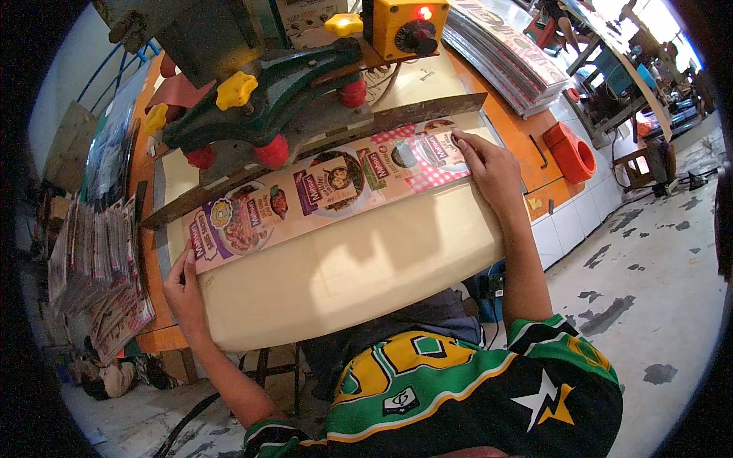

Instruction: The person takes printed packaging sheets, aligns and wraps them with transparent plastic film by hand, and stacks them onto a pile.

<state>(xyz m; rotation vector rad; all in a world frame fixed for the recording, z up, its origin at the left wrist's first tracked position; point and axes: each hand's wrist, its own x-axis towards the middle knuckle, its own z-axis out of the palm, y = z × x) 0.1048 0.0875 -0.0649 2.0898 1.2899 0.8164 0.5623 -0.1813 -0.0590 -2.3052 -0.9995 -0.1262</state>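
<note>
A stack (92,244) of printed sheets stands left of the left grip (183,290), at the edge of the view. That grip is clamped on the strip's (328,183) near left corner, its fingertips partly hidden; good work here means a light pinch, so the corner neither curls nor creases.

Between the two grips the strip lies flat on the board (305,298), slanting away toward the right grip. Beyond it stand the green machine (267,99) and the long metal bar (427,113). The strip's far edge runs along the bar; whether the two touch cannot be told. For a true line, both ends should be pushed evenly, so that this edge sits parallel to the bar. Fingers are best left on the near side, well out from under the machine, since the box (405,29) beyond shows a lit red lamp.

The right grip (492,172) is clamped on the strip's right end. Matching the left one's pressure should prevent twisting or bowing.

Farther right, past this grip, another stack (508,53), a hex key (539,153) and a red holder (569,151) sit on the surface (527,177), clear of the wrist.
</note>
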